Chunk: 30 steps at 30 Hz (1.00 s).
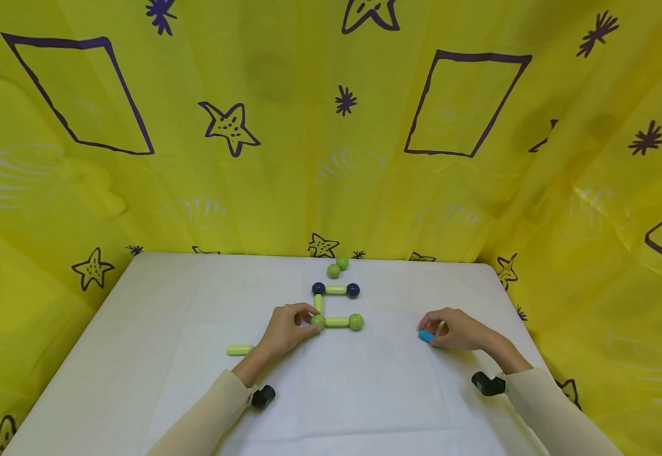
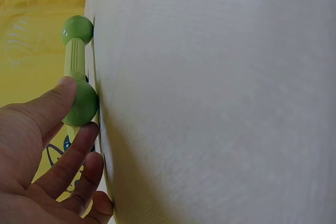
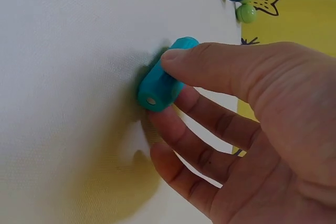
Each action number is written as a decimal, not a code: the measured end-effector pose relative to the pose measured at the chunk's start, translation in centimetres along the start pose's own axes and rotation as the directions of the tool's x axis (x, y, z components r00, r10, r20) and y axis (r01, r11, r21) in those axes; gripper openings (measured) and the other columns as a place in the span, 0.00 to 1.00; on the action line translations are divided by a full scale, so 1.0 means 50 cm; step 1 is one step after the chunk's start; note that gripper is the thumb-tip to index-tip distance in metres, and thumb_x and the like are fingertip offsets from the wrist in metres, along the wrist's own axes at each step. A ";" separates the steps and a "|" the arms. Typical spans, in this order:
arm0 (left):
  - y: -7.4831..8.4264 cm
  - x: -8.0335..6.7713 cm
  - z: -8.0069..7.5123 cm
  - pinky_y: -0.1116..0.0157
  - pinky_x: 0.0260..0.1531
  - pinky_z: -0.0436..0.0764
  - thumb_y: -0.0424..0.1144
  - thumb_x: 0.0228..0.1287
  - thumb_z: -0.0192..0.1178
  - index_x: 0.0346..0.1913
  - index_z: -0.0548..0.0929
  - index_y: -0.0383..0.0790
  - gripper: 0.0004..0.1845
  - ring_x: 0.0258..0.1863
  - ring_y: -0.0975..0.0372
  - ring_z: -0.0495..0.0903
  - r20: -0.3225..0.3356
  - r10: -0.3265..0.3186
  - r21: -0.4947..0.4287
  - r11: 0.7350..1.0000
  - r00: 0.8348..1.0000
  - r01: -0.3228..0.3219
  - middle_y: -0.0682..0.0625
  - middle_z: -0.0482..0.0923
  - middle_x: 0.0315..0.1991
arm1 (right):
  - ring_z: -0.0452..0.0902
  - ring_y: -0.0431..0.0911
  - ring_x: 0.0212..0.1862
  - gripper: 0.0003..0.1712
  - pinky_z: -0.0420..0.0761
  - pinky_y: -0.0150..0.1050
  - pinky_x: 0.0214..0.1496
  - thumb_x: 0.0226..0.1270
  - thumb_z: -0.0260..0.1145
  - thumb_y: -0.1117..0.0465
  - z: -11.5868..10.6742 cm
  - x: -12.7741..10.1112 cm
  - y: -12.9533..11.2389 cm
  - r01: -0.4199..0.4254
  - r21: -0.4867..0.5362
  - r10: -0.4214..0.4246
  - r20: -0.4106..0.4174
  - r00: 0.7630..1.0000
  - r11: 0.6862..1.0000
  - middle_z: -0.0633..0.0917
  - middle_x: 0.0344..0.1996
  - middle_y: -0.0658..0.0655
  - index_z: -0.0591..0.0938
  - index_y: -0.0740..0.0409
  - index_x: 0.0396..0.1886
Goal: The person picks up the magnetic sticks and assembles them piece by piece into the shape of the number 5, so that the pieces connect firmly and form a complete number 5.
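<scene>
A C-shaped chain of yellow-green rods and balls lies on the white table. Its far rod (image 1: 336, 290) joins two dark blue balls, and its near rod (image 1: 337, 322) ends in a green ball (image 1: 356, 322). At the near left corner, my left hand (image 1: 291, 328) pinches the other green ball (image 2: 84, 103) between thumb and fingers. Off to the right, my right hand (image 1: 460, 330) holds a blue rod (image 3: 167, 74) between thumb and fingertips, low over the table; a small metallic dot shows in the rod's end.
Two loose green balls (image 1: 334, 271) sit near the table's back edge, behind the chain. A single yellow-green rod (image 1: 239, 349) lies left of my left forearm, partly by the wrist. Yellow patterned curtain (image 1: 285, 190) encloses the back and sides of the white table (image 1: 194, 297).
</scene>
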<state>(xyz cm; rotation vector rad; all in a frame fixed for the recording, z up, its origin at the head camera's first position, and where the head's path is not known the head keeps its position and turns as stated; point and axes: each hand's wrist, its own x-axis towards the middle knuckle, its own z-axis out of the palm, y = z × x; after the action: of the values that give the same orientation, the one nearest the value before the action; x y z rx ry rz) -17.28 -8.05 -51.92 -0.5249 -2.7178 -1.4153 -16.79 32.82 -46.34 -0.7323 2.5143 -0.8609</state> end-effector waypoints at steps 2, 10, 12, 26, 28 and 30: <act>0.000 -0.001 0.000 0.65 0.35 0.70 0.38 0.57 0.78 0.45 0.90 0.44 0.13 0.31 0.60 0.72 -0.001 0.000 0.002 1.000 1.000 0.000 0.54 0.86 0.32 | 0.78 0.43 0.35 0.10 0.79 0.36 0.41 0.70 0.70 0.66 0.000 0.001 0.001 0.009 -0.002 -0.009 -0.013 1.000 1.000 0.86 0.38 0.52 0.85 0.57 0.49; -0.003 -0.003 0.001 0.65 0.35 0.70 0.39 0.58 0.77 0.45 0.89 0.44 0.13 0.32 0.60 0.73 0.006 0.003 0.006 1.000 1.000 -0.003 0.55 0.86 0.32 | 0.83 0.46 0.40 0.12 0.82 0.37 0.43 0.71 0.70 0.63 0.003 0.009 -0.009 0.021 0.062 -0.016 -0.084 0.996 0.998 0.88 0.41 0.54 0.84 0.58 0.52; -0.005 -0.003 0.002 0.65 0.35 0.70 0.39 0.57 0.77 0.45 0.89 0.44 0.13 0.31 0.60 0.73 0.004 0.007 0.008 1.000 1.000 -0.007 0.55 0.86 0.32 | 0.84 0.48 0.41 0.13 0.82 0.37 0.42 0.70 0.71 0.63 0.004 0.012 -0.014 0.020 0.103 -0.009 -0.101 0.995 0.995 0.89 0.41 0.55 0.84 0.57 0.52; -0.006 -0.002 0.002 0.64 0.36 0.70 0.38 0.57 0.78 0.45 0.89 0.44 0.13 0.32 0.59 0.73 0.000 0.013 0.003 1.000 1.000 -0.013 0.55 0.86 0.32 | 0.86 0.49 0.42 0.12 0.83 0.36 0.41 0.69 0.71 0.67 0.031 0.036 -0.030 0.093 0.237 -0.059 -0.147 0.987 0.967 0.89 0.44 0.61 0.86 0.60 0.51; -0.005 -0.001 0.001 0.64 0.36 0.70 0.39 0.57 0.77 0.45 0.89 0.44 0.13 0.32 0.59 0.73 0.000 0.015 0.006 1.000 1.000 -0.015 0.55 0.86 0.32 | 0.86 0.48 0.42 0.12 0.82 0.36 0.40 0.69 0.71 0.66 0.039 0.041 -0.031 0.092 0.251 -0.056 -0.146 0.988 0.964 0.89 0.44 0.61 0.86 0.59 0.51; -0.005 -0.001 0.000 0.64 0.36 0.71 0.39 0.57 0.77 0.45 0.89 0.44 0.13 0.32 0.60 0.73 0.001 0.015 0.005 1.000 1.000 -0.015 0.55 0.86 0.32 | 0.85 0.47 0.41 0.13 0.82 0.36 0.39 0.69 0.71 0.66 0.047 0.047 -0.034 0.092 0.271 -0.054 -0.145 0.988 0.958 0.89 0.44 0.60 0.86 0.60 0.52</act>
<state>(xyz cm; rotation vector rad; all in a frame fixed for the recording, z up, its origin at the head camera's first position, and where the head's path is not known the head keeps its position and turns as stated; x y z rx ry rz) -17.31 -8.17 -52.12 -0.5450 -2.7117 -1.4046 -16.87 29.25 -47.38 -0.6962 2.4217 -1.2986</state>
